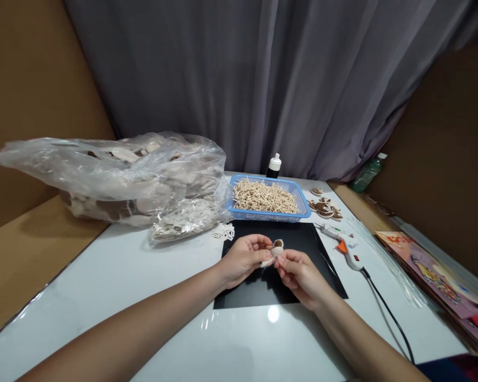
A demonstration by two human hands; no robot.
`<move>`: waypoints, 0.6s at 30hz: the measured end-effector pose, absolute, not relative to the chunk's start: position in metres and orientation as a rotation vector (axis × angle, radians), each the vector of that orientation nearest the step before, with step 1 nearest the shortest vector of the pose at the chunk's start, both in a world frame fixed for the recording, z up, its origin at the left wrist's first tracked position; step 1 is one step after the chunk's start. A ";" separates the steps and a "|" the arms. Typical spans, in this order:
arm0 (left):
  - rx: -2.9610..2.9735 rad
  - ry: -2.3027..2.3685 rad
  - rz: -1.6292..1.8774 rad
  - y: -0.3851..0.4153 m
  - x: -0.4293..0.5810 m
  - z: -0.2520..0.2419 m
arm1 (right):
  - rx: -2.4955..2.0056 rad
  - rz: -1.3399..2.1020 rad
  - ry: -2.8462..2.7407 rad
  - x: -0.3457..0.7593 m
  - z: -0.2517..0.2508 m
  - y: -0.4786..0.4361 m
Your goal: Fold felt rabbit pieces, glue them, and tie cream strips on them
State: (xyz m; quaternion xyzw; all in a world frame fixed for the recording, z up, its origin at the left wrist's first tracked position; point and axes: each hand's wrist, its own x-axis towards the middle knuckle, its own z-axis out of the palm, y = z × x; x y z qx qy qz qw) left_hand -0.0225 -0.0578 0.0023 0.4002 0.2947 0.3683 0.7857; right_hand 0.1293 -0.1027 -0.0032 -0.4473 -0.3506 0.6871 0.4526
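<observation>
Both my hands meet over a black mat (302,239) on the white table (143,297). My left hand (242,259) and my right hand (298,273) pinch a small pale wooden piece (276,247) with a brown face between their fingertips. Part of the piece is hidden by my fingers. Both hands are closed on it, a little above the mat.
A blue basket (300,212) of thin wooden sticks stands behind the mat, a small white-capped bottle (274,165) behind it. A large plastic bag (115,175) of wooden pieces lies at the left. Finished brown pieces (324,206), a glue gun (348,252) with cord and coloured sheets (442,276) lie at the right.
</observation>
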 end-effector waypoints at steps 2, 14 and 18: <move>0.910 0.592 0.708 -0.056 -0.025 0.003 | -1.131 1.745 -0.878 0.131 -0.001 -0.096; 1.279 0.824 0.412 -0.051 -0.026 0.012 | -1.408 1.689 -1.360 0.148 0.012 -0.072; 1.323 0.907 0.393 -0.053 -0.025 0.013 | -1.444 1.531 -1.540 0.148 0.013 -0.071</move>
